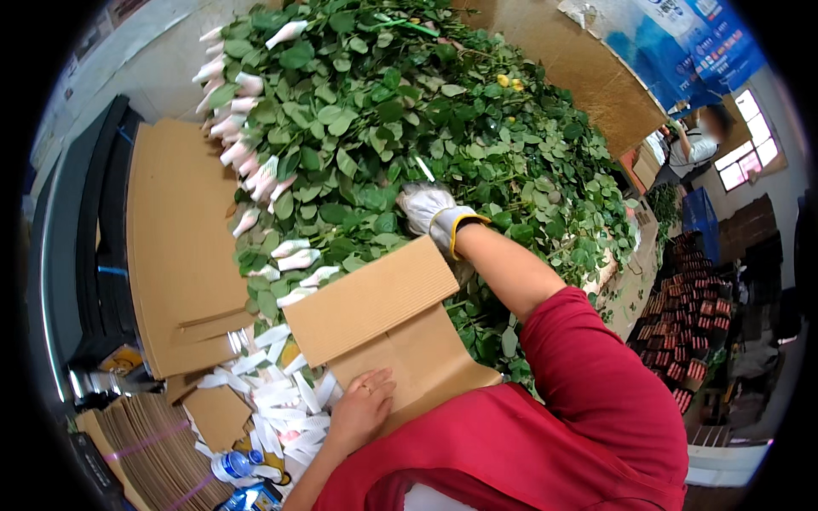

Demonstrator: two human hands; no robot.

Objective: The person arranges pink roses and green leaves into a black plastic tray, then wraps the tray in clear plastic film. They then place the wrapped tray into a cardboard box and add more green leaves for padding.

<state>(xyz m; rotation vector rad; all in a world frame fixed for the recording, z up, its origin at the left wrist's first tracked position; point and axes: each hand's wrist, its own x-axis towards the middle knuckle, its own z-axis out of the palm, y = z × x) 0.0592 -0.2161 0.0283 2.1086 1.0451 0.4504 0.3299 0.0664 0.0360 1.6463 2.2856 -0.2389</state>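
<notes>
My left hand, bare with a ring on one finger, lies with its palm down on a sheet of brown kraft paper. Corrugated cardboard covers the upper part of that paper. Farther up, my right hand wears a pale work glove with a yellow-edged cuff and reaches into a heap of leafy rose stems. Leaves hide its fingertips, so any hold on a stem cannot be made out. A thin white object shows just beyond the glove. White netting sleeves cover flower heads along the heap's left side.
Loose white sleeves are piled left of my left hand. A large cardboard sheet stands at left, above bundled flat cardboard and a plastic bottle. Bundled roses fill the right background; another person stands beyond.
</notes>
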